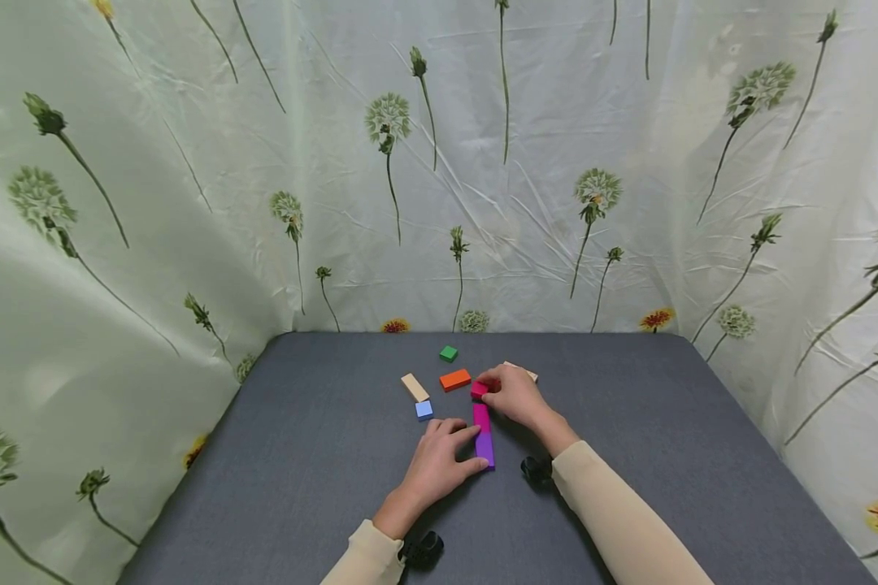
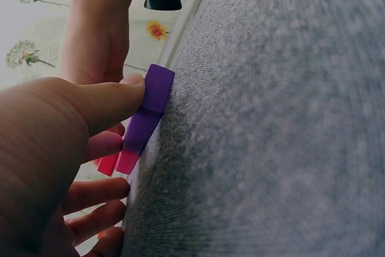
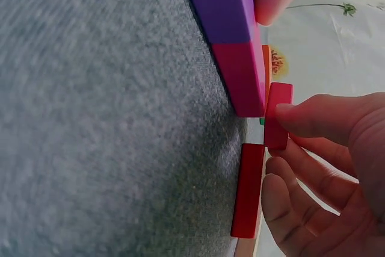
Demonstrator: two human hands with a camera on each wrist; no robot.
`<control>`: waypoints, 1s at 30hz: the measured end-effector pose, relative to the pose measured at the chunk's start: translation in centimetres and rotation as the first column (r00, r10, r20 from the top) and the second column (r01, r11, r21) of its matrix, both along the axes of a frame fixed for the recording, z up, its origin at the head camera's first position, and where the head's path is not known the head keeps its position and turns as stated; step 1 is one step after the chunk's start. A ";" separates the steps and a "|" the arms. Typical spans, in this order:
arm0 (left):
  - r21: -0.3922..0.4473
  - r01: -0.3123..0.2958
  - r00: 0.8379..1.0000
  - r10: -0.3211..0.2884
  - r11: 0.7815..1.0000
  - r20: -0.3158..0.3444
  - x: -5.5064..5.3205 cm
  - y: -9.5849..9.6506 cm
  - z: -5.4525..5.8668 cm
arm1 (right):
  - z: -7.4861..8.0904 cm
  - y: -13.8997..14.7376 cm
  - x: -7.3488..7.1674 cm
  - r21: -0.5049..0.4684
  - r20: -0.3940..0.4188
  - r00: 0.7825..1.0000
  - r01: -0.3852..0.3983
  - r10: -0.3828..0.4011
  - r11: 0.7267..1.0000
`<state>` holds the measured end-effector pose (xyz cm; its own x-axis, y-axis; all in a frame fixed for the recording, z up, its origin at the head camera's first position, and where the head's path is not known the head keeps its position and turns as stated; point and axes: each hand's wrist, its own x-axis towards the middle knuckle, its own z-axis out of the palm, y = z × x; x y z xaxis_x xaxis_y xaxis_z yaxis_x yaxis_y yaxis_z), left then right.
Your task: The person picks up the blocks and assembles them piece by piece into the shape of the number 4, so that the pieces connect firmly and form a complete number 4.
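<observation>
My right hand [image 1: 515, 396] pinches a small crimson block [image 3: 278, 115] between thumb and fingers, just past the far end of a magenta block [image 1: 481, 417]. That block lies end to end with a purple block [image 1: 485, 451], forming a straight row on the table. Along the row's left side rests my left hand [image 1: 439, 461], its thumb at the purple block's near end and its index fingertip by the seam between the two. The other left fingers are spread loosely. A red block [image 3: 248, 191] lies flat under my right fingers, mostly hidden in the head view.
An orange block [image 1: 455, 380], a green block [image 1: 449, 354], a blue block [image 1: 424, 410] and a beige block [image 1: 414, 387] lie beyond my left hand. Another beige block [image 1: 532, 375] is partly behind my right hand. A flower-print curtain [image 1: 527, 203] borders the grey table [image 1: 322, 455].
</observation>
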<state>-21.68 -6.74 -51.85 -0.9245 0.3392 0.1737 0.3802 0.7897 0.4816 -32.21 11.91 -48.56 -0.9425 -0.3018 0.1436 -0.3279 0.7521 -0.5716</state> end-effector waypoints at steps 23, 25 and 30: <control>0.003 -0.010 1.000 0.010 1.000 0.011 -0.1 0.0 0.0 | 0.1 0.4 0.2 0.022 0.042 0.995 -0.086 0.085 0.996; 0.001 -0.012 1.000 0.012 1.000 0.012 -0.1 0.0 0.0 | 0.1 0.4 0.1 0.033 0.042 0.994 -0.102 0.101 0.994; 0.000 -0.014 1.000 0.014 1.000 0.017 -0.2 0.0 0.0 | 0.1 0.4 0.0 0.052 0.061 0.990 -0.130 0.126 0.990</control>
